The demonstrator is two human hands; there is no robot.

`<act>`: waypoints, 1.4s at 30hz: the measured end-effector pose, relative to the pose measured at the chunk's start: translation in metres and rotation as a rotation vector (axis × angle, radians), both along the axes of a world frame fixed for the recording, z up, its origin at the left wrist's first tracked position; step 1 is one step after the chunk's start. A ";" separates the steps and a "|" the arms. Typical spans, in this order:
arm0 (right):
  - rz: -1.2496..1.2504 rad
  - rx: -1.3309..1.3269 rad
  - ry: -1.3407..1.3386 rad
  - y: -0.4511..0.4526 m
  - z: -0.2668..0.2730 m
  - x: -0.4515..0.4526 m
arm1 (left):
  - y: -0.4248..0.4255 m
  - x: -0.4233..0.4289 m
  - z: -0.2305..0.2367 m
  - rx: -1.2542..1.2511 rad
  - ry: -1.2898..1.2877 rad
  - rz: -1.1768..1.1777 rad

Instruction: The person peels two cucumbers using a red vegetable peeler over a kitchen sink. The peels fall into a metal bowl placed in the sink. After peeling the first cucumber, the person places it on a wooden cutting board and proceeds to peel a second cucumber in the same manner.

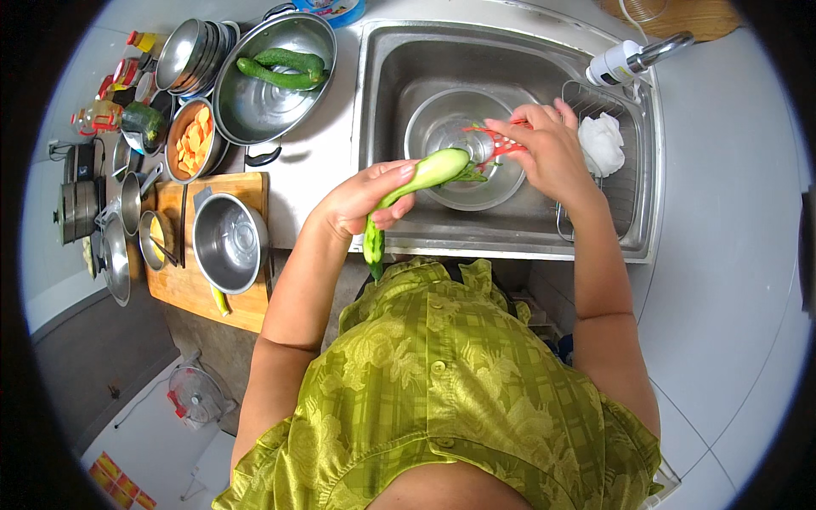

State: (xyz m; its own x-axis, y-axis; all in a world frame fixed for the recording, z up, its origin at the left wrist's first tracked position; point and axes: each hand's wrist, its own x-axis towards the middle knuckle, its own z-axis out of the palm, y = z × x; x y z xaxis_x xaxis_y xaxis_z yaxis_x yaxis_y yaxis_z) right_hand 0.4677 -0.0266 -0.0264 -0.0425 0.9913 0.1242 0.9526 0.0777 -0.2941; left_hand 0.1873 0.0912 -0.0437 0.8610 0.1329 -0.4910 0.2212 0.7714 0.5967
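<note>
My left hand grips a long cucumber near its middle. Its far part is peeled pale green, while dark green skin remains on the near part. Above a metal bowl in the sink, my right hand holds a red plastic peeler just beyond the peeled end. Strips of green peel hang beside that end, over the bowl. Two unpeeled cucumbers lie in a large steel pan at the upper left.
The steel sink has a wire rack with a white cloth at its right, below the faucet. On the left, a wooden board bears an empty steel bowl. A bowl of orange slices stands behind it, near stacked bowls.
</note>
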 end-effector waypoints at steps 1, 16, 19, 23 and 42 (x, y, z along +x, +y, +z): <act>-0.042 -0.010 0.003 -0.003 -0.012 0.006 | 0.001 -0.003 -0.002 -0.044 -0.054 0.008; -0.052 0.173 0.055 -0.001 0.013 -0.032 | 0.000 0.010 -0.007 -0.275 0.054 0.175; -0.115 0.112 -0.019 0.000 -0.022 -0.013 | -0.001 0.005 -0.010 -0.307 -0.010 0.138; -0.255 0.069 -0.058 -0.008 -0.047 -0.003 | 0.000 0.006 -0.014 -0.330 0.012 0.200; -0.461 -0.173 1.578 0.027 -0.044 -0.060 | -0.002 0.014 -0.066 -0.832 -0.252 0.295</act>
State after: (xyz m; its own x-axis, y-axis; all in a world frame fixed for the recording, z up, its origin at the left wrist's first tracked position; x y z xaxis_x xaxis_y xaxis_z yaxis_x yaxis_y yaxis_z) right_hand 0.4076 0.0003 -0.0705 0.2931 0.8899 -0.3494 -0.3426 -0.2435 -0.9074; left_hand 0.2015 0.0890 -0.1100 0.9428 0.0522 -0.3294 -0.1145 0.9783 -0.1727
